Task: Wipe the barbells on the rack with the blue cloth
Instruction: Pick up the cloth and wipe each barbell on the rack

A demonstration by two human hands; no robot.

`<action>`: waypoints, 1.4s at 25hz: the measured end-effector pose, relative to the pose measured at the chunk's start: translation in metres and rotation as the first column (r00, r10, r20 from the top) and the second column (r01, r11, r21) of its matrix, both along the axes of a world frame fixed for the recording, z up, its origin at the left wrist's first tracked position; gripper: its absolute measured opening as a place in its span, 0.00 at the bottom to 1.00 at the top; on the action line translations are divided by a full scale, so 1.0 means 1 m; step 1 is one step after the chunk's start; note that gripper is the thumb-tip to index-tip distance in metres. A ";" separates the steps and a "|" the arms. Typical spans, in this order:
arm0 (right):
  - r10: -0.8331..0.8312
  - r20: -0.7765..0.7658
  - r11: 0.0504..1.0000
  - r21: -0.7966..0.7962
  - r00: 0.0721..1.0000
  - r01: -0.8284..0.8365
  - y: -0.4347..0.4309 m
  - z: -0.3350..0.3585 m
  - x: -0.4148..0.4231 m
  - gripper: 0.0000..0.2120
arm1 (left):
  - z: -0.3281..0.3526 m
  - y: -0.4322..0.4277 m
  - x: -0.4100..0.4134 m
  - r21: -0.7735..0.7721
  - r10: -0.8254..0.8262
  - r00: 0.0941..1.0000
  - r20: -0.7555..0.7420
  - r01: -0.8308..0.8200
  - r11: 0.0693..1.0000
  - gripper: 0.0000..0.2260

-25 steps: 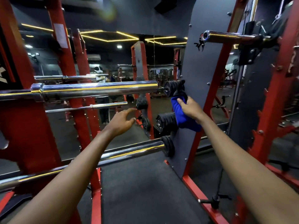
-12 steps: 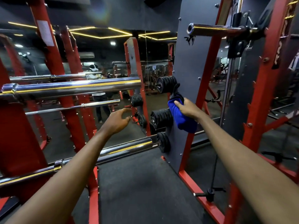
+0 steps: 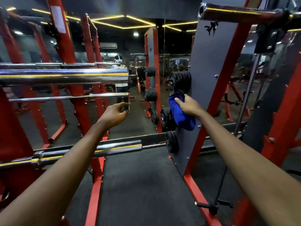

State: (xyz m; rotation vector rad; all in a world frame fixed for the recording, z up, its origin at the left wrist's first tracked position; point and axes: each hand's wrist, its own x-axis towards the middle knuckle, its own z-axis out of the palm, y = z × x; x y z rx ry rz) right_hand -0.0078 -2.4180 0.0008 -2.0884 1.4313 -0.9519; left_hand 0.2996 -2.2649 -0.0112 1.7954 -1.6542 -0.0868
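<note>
Readable text: none; no word or number can be made out anywhere.
Pale sticker (image 3: 57, 19): stuck high on the red rack upright (image 3: 66, 46); its print is too blurred to read.
Black emblem (image 3: 211, 28): a jagged graphic near the top of the grey panel (image 3: 210, 67), with no legible letters.
Small dark mark (image 3: 150, 49): on the grey panel seen in the mirror, too small to read.
Weight plates (image 3: 180, 80): faint pale marks, illegible.

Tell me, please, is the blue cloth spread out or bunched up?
Bunched: the right hand grips the blue cloth in a wad hanging below it.
</note>
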 end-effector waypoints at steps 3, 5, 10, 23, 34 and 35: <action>0.032 -0.004 0.999 0.010 0.999 -0.032 -0.019 -0.005 0.005 0.28 | -0.004 -0.010 -0.004 0.018 0.003 1.000 -0.011 -0.003 1.000 0.17; 0.048 0.007 0.999 0.018 0.999 -0.048 -0.034 -0.005 0.011 0.28 | -0.003 -0.021 0.000 0.023 0.014 1.000 -0.014 -0.013 1.000 0.17; 0.060 0.038 0.998 0.027 0.997 -0.061 -0.068 0.000 0.024 0.28 | 0.003 -0.057 0.012 0.027 0.068 0.998 0.015 -0.069 0.997 0.18; 0.157 0.057 0.987 0.008 0.986 -0.158 -0.177 -0.011 0.092 0.25 | -0.008 -0.145 0.041 0.022 0.150 0.988 0.041 -0.151 0.988 0.19; 0.299 0.014 0.954 0.020 0.954 -0.300 -0.313 -0.031 0.151 0.26 | -0.026 -0.230 0.077 0.015 0.314 0.949 0.039 -0.314 0.949 0.19; 0.314 0.008 0.949 0.018 0.950 -0.314 -0.322 -0.033 0.156 0.26 | -0.028 -0.236 0.080 0.020 0.329 0.944 0.027 -0.330 0.944 0.19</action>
